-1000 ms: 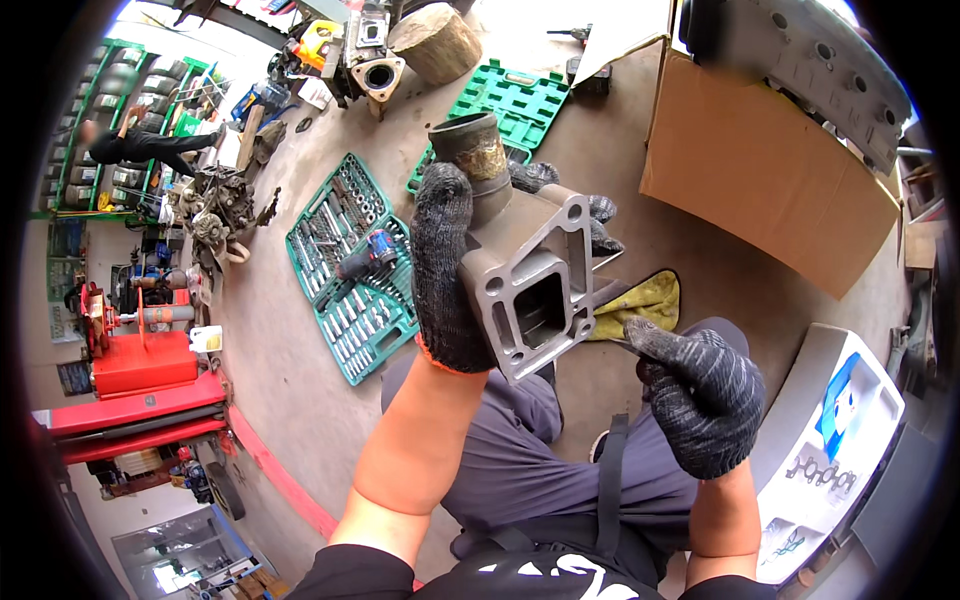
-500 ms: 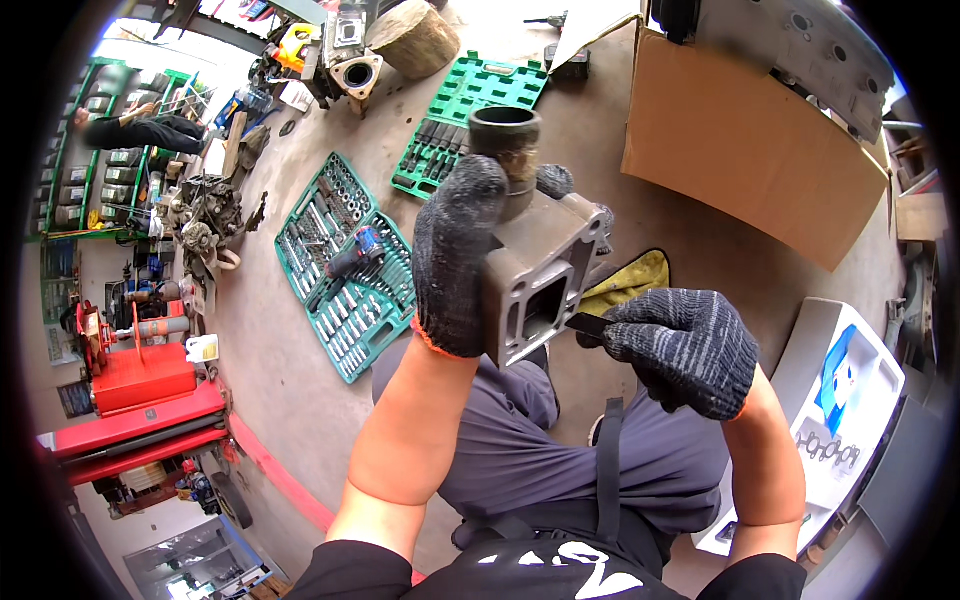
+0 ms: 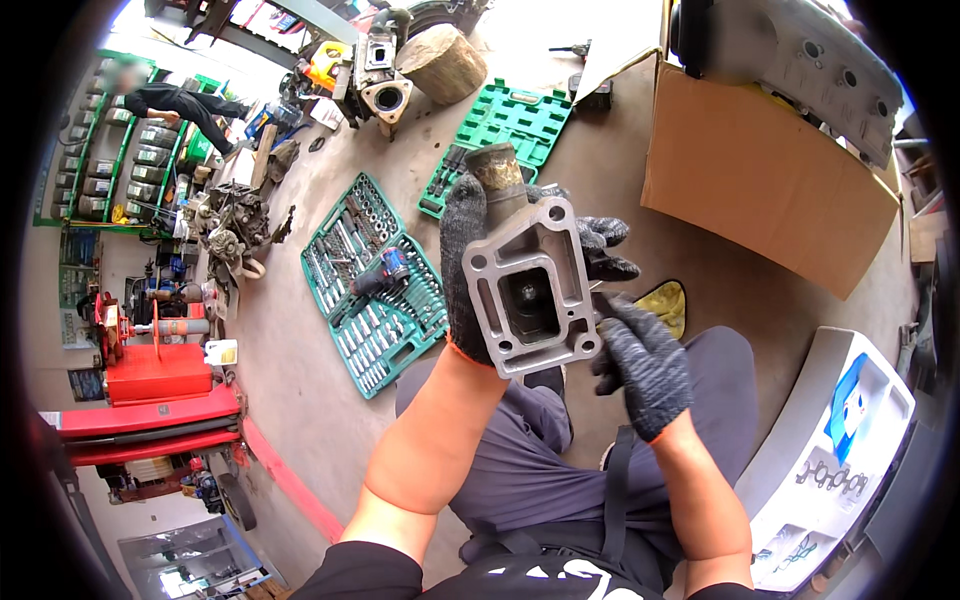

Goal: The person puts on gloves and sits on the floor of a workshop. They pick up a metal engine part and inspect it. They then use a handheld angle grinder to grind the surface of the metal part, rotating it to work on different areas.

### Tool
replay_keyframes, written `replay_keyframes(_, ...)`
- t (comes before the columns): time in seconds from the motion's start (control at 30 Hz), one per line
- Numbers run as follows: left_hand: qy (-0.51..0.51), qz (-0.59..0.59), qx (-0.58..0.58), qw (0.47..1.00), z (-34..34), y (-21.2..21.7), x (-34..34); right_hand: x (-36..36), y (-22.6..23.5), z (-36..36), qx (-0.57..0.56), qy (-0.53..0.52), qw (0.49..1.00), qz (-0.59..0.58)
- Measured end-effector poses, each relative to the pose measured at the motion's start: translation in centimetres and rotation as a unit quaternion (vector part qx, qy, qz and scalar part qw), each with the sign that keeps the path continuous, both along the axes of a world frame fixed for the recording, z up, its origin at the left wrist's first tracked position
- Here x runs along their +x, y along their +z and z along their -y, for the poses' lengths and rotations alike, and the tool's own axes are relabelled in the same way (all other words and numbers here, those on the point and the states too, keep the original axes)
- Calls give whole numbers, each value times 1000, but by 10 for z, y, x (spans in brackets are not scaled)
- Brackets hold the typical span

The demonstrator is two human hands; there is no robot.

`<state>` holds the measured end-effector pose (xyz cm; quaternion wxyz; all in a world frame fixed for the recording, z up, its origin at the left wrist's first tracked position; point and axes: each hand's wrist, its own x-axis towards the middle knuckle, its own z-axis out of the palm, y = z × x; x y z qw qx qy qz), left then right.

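My left hand (image 3: pixel 463 270), in a dark grey knit glove with an orange cuff, grips a cast grey metal elbow fitting (image 3: pixel 515 248) raised above my lap. The fitting's flange faces up toward me, showing a square opening and bolt holes at the corners; its round, stained neck (image 3: pixel 497 172) points away. Some of the left fingers stick out past the far right side of the casting. My right hand (image 3: pixel 645 368), gloved alike, is beside the flange's right edge with its fingers bent. It pinches a thin dark flat blade, mostly hidden now by the fingers and casting.
On the floor at left lies a green socket set (image 3: pixel 372 290) with a cordless driver (image 3: pixel 385 275) on it. Farther off are another green case (image 3: pixel 520 125) and a wood stump (image 3: pixel 443 65). A cardboard box (image 3: pixel 765 180) and white tray (image 3: pixel 800 500) stand right, near a yellow cloth (image 3: pixel 662 305).
The casting has turned so its flange faces me more squarely. My right hand has moved left and in close to the flange's edge. The whole view has shifted slightly.
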<state>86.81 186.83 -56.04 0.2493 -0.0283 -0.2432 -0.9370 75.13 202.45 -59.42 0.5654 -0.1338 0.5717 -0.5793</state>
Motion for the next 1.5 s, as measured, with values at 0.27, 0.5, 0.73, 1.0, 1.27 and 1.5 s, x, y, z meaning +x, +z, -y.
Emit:
replay_keyframes(0.27, 84, 109, 135, 981, -3, 16, -6, -18, 15, -25, -65, 36, 990, 119)
replay_keyframes(0.5, 56, 105, 157, 980, -4, 24, -5, -48, 2, -19, -25, -124, 990, 65)
replay_keyframes(0.73, 20, 150, 157, 976, -20, 30, 0, -50, -45, -28, 24, -144, 984, 102)
replay_keyframes(1.0, 48, 205, 209, 955, -46, 43, 11, -43, -66, -35, 28, -118, 990, 74)
replay_keyframes(1.27, 61, 262, 199, 943, -33, 33, 15, -46, -74, -17, 68, -89, 991, 78)
replay_keyframes(1.5, 80, 258, 190, 944, -29, 23, 31, -39, -82, -14, 93, -52, 990, 94)
